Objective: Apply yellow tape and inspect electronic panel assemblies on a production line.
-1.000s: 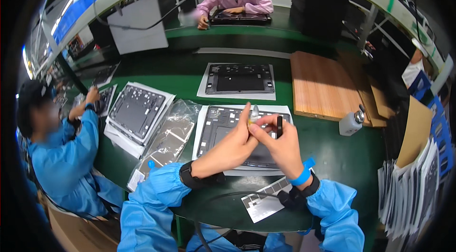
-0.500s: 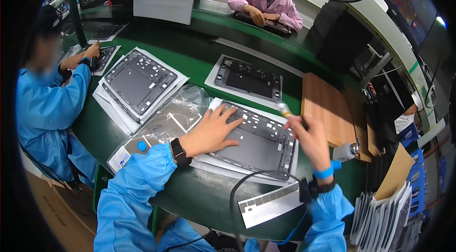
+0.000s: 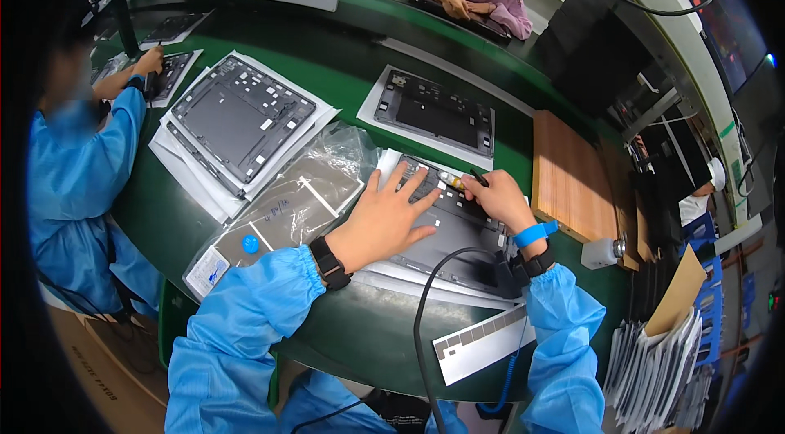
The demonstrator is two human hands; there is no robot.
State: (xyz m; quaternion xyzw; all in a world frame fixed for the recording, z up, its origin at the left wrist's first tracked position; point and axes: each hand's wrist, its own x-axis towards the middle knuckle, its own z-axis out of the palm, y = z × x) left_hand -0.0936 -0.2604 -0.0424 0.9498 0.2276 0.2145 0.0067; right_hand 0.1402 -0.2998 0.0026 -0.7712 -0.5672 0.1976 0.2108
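A dark grey tablet back housing (image 3: pixel 446 244), dotted with small white pieces, lies on white sheets in front of me. My left hand (image 3: pixel 388 217) rests flat on its left part, fingers spread. In my right hand (image 3: pixel 500 201) is a slim brush-like tool (image 3: pixel 451 180) with a pale, yellowish tip and a dark handle. Its tip is at the housing's upper edge, just right of my left fingertips; whether it touches cannot be made out. A black cable hangs from my right wrist across the housing's lower part.
Similar housings lie at left (image 3: pixel 243 119) and at the back (image 3: pixel 433 111). A plastic bag (image 3: pixel 307 188) and blue cap (image 3: pixel 250 244) lie left; a label sheet (image 3: pixel 482 346) in front. At right are a wooden block (image 3: pixel 572 180) and bottle (image 3: pixel 601 253). Co-workers sit left and opposite.
My right hand has come down and left with the tool, from above the housing's right side to its upper edge. My left hand stays spread on the housing. The whole view has shifted slightly.
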